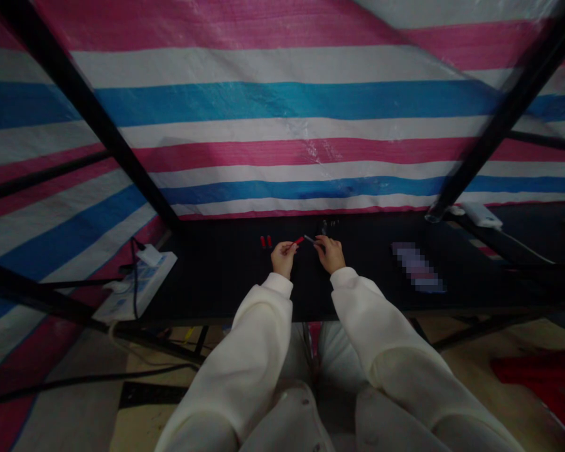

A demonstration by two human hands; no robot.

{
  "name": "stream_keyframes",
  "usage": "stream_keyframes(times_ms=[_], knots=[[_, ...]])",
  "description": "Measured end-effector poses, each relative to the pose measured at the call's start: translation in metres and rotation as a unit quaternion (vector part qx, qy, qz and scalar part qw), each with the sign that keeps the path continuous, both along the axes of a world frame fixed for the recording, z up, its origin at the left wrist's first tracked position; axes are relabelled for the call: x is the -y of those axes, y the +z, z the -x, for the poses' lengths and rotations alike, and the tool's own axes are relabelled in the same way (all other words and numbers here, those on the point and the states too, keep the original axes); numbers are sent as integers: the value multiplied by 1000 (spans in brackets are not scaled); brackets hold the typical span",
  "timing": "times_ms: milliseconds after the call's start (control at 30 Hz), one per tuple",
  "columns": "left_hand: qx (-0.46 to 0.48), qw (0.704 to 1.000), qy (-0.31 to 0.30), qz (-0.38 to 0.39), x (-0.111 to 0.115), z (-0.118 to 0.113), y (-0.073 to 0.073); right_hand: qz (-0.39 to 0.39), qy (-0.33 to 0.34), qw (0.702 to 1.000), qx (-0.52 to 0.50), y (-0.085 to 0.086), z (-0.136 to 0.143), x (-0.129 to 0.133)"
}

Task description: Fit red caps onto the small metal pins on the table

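Note:
Over the black table (207, 270), my left hand (284, 257) pinches a small red piece (299, 240) that points right. My right hand (331, 253) holds a thin grey piece (309, 239), its tip close to the red one; whether the two touch cannot be made out. Two short red pieces (266, 242) lie side by side on the table, left of my left hand. Small clear or dark items (324, 227), too small to identify, are just beyond my right hand.
At the table's left end is a white power strip (157, 267) with plugs and cables. A blurred-out phone-like object (417, 269) lies to the right. Black metal posts (489, 135) rise before a striped sheet (282, 100). A white device (481, 215) sits at the back right.

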State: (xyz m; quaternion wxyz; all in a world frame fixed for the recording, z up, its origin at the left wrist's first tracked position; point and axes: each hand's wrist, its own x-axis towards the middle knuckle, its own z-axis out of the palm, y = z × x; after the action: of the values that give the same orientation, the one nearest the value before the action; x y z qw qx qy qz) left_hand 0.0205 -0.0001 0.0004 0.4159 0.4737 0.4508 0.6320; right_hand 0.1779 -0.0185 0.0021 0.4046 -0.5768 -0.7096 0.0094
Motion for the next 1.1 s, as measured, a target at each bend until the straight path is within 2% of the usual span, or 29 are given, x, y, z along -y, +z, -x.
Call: stream_keyframes(times_ms=[633, 900, 1000, 1100], knots=[[14, 1000, -9, 2, 1, 0, 1, 22, 10, 998, 50, 2, 0, 0], [30, 998, 6, -51, -3, 0, -1, 15, 14, 995, 97, 4, 2, 3], [8, 998, -8, -68, -2, -1, -1, 16, 14, 994, 104, 4, 3, 3], [-78, 990, -56, -105, 0, -3, -2, 14, 15, 995, 100, 3, 3, 3]])
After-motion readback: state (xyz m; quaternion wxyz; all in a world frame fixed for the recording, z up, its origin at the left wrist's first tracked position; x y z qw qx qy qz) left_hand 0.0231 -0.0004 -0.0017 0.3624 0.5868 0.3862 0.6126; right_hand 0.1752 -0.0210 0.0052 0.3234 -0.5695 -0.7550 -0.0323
